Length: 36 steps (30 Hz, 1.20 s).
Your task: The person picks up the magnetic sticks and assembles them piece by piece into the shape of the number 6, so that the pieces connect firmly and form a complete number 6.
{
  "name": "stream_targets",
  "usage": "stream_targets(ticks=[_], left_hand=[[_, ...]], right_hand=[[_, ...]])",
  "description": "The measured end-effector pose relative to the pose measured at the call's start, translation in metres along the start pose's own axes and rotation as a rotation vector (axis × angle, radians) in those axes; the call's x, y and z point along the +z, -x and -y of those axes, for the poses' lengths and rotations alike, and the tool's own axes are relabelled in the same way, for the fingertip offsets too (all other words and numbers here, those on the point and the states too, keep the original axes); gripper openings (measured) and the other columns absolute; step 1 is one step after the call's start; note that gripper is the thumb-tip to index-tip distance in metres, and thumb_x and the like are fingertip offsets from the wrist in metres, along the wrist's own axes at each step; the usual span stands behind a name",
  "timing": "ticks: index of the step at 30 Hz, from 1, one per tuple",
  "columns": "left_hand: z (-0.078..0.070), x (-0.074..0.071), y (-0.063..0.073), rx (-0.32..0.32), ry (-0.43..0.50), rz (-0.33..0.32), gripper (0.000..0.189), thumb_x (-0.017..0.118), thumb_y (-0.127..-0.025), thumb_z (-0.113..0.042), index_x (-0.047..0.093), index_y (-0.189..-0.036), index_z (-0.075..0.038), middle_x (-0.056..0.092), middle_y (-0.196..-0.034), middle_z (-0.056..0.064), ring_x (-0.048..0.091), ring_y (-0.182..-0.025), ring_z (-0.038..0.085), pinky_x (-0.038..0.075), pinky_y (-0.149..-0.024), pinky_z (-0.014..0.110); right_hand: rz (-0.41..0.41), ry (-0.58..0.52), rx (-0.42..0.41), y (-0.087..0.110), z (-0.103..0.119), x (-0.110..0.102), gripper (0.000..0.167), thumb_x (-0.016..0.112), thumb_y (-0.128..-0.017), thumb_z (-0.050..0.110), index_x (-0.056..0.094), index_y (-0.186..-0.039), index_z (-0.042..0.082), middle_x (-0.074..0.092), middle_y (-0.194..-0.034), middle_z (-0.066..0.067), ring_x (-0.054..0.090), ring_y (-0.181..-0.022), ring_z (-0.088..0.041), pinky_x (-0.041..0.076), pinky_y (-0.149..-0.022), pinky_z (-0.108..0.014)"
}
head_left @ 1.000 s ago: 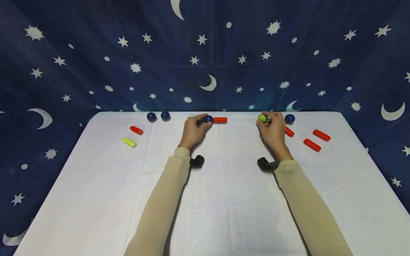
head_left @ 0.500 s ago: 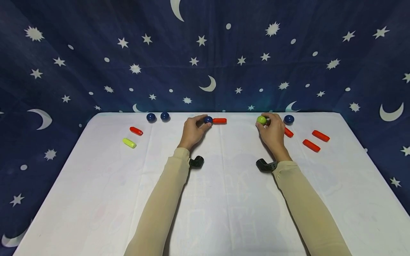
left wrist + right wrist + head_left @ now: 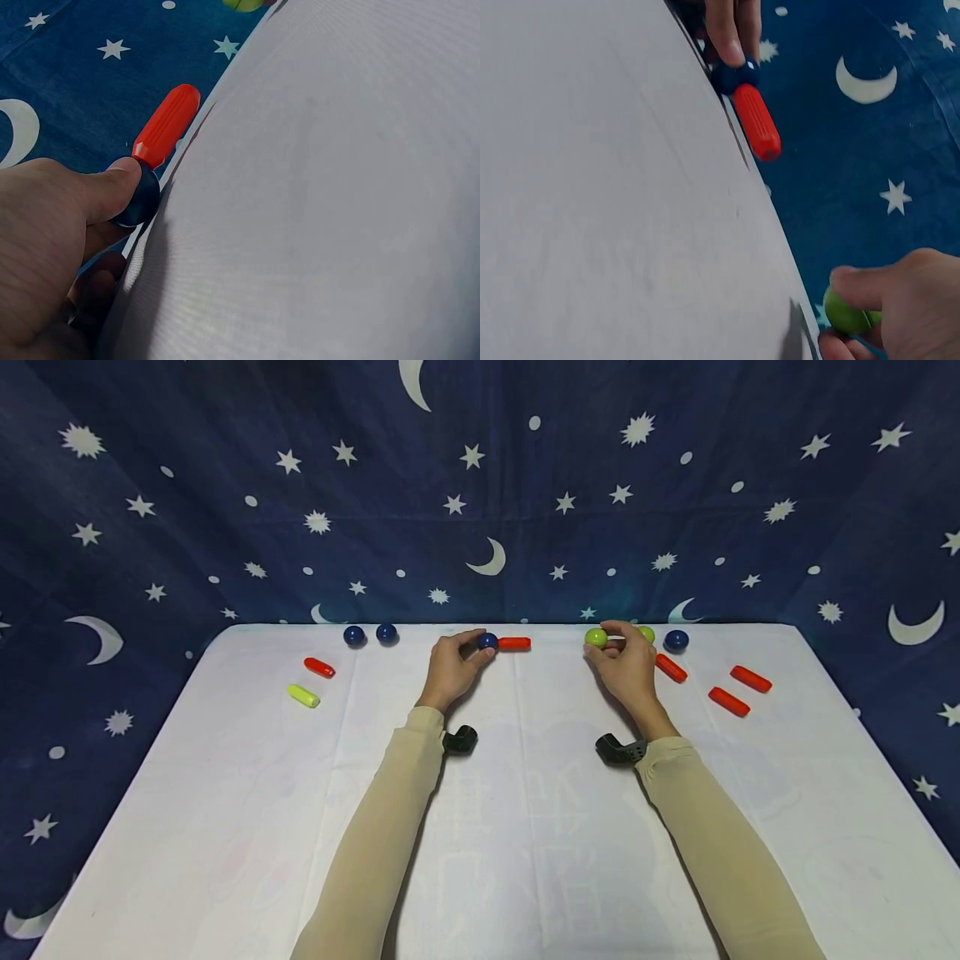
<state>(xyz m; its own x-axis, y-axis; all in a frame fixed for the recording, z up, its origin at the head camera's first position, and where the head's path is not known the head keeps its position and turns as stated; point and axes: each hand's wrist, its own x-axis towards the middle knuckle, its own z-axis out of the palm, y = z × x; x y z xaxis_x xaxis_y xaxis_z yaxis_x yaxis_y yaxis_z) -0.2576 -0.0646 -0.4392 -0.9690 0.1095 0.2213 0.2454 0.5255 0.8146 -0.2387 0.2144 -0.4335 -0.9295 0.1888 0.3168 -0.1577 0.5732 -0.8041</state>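
My left hand point(image 3: 453, 667) pinches a dark blue ball point(image 3: 487, 641) between thumb and fingers near the table's far edge. Joined end to end with that ball, a ribbed red rod point(image 3: 166, 126) points right, toward the other hand. My right hand point(image 3: 628, 668) pinches a shiny green ball point(image 3: 596, 637) by thumb and fingertips, a short gap away from the rod's free end. Just behind this hand a second green ball point(image 3: 647, 633) shows, partly covered by the fingers. In the right wrist view the thumb lies over the held green ball point(image 3: 846, 311).
Right of my right hand are a blue ball point(image 3: 677, 641) and several red rods point(image 3: 729, 702). At the left lie two blue balls point(image 3: 355, 636), a red rod point(image 3: 319, 667) and a yellow-green rod point(image 3: 303, 696). A starry dark blue cloth point(image 3: 375, 485) hangs behind the white table point(image 3: 525, 827).
My right hand has shifted left with the green ball, uncovering a second green ball and more of a red rod. The left hand keeps its hold in place.
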Motion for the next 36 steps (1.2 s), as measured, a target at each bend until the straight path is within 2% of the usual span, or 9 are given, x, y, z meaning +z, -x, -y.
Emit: stream_targets(ticks=[5,13,23,32,36], left_hand=[[-0.001,-0.001,0.002,0.003,-0.01,-0.008,0.04,0.074,-0.094,-0.015,0.067,-0.131,-0.001,0.068,-0.126,0.015,0.06,-0.116,0.026,0.043,-0.104,0.038],[0.001,0.0,0.0,0.0,-0.008,-0.004,0.04,0.074,-0.095,-0.018,0.067,-0.132,-0.004,0.069,-0.125,0.014,0.06,-0.115,0.025,0.044,-0.103,0.038],[0.0,0.0,-0.003,0.018,-0.01,-0.003,0.04,0.075,-0.095,-0.017,0.068,-0.131,-0.004,0.07,-0.123,0.015,0.063,-0.111,0.025,0.046,-0.1,0.037],[0.0,-0.001,-0.003,0.024,-0.011,0.001,0.04,0.075,-0.094,-0.018,0.068,-0.131,-0.003,0.071,-0.12,0.016,0.063,-0.104,0.026,0.047,-0.095,0.039],[0.001,-0.001,-0.002,0.022,-0.009,0.003,0.041,0.076,-0.094,-0.019,0.068,-0.131,-0.003,0.07,-0.121,0.016,0.064,-0.106,0.026,0.048,-0.096,0.039]], right_hand=[[0.099,-0.063,-0.044,0.0,0.008,0.012,0.042,0.077,-0.089,0.002,0.065,-0.129,-0.004,0.064,-0.122,-0.022,0.067,-0.099,-0.033,0.046,-0.073,-0.015],[0.198,-0.064,-0.046,-0.004,0.019,0.038,0.042,0.078,-0.09,0.006,0.066,-0.129,0.0,0.069,-0.113,-0.02,0.065,-0.094,-0.028,0.049,-0.078,-0.029],[0.213,-0.058,-0.043,-0.004,0.025,0.051,0.041,0.076,-0.091,0.005,0.066,-0.13,0.001,0.067,-0.122,-0.018,0.062,-0.104,-0.03,0.044,-0.084,-0.036],[0.223,-0.047,-0.072,-0.004,0.023,0.054,0.042,0.076,-0.091,0.006,0.066,-0.131,0.001,0.066,-0.128,-0.017,0.063,-0.108,-0.032,0.049,-0.093,-0.044],[0.22,-0.038,-0.084,-0.003,0.021,0.055,0.043,0.076,-0.091,0.007,0.066,-0.132,0.002,0.066,-0.128,-0.018,0.063,-0.108,-0.032,0.049,-0.094,-0.045]])
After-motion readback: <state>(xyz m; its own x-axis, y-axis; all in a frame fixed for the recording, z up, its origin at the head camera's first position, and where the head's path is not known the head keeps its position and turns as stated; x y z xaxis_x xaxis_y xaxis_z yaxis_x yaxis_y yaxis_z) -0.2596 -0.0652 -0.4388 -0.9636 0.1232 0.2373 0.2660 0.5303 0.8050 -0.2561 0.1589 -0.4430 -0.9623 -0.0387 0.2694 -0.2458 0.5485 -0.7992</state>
